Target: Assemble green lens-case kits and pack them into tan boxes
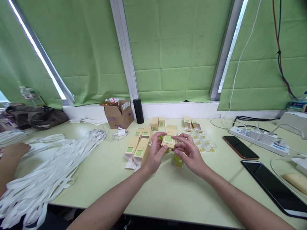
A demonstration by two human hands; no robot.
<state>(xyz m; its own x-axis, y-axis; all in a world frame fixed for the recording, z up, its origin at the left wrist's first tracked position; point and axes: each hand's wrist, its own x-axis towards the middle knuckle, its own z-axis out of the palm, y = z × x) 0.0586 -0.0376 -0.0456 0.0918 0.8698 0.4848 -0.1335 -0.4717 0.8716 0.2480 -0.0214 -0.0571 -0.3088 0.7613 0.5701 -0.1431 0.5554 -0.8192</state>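
gripping a small tan cardboard box with a green label point(168, 140) with left hand point(155, 155) and right hand point(190, 153), fingers curled on its ends; held over the pale green table point(168, 191), near matching boxes point(136, 150).

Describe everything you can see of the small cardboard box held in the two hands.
The small cardboard box is tan, with a pale green rectangular label on the face turned toward the camera. It looks like thin card. It is held roughly upright over the pale green table, between the left hand, whose fingers grip its left edge, and the right hand, whose fingertips touch its right edge. Its top flap seems raised, though that is hard to tell.
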